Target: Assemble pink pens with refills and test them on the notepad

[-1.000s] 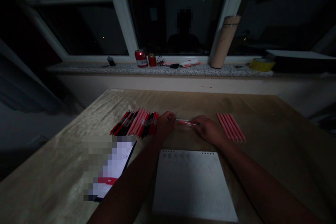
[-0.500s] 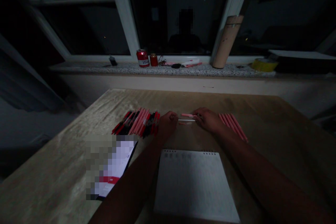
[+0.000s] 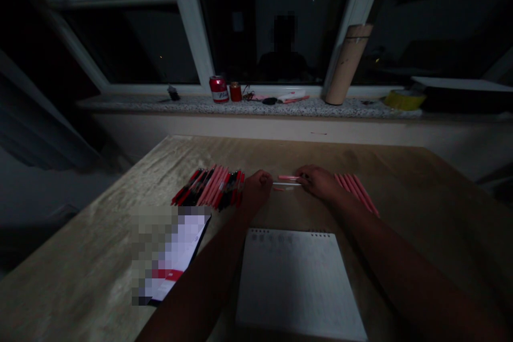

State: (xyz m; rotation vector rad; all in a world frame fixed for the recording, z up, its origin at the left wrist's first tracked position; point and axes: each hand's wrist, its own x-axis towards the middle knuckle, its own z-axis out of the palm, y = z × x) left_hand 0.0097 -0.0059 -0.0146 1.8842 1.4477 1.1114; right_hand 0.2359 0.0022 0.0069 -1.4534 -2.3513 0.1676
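Observation:
Between my two hands stretches a thin white pen refill (image 3: 286,184). My left hand (image 3: 258,186) is closed at its left end, the fingertips pinched together. At the other end my right hand (image 3: 316,180) has its fingers closed round it. A pink pen barrel (image 3: 287,177) lies just beyond the refill, its right end by my right fingers. On the near side are a small pink pen part (image 3: 278,189) and a small pale piece (image 3: 289,188), too small to make out. Several pink pens (image 3: 356,192) lie side by side right of my right hand.
Left of my left hand is a row of pink, red and black pens (image 3: 210,187). A spiral notebook (image 3: 298,283) lies in front of me, with a lit phone (image 3: 180,256) to its left. On the windowsill stand a red can (image 3: 218,90) and a tall tube (image 3: 348,64).
Both hands hold nearly the same place, still closed at the ends of the refill. The view has shifted very slightly.

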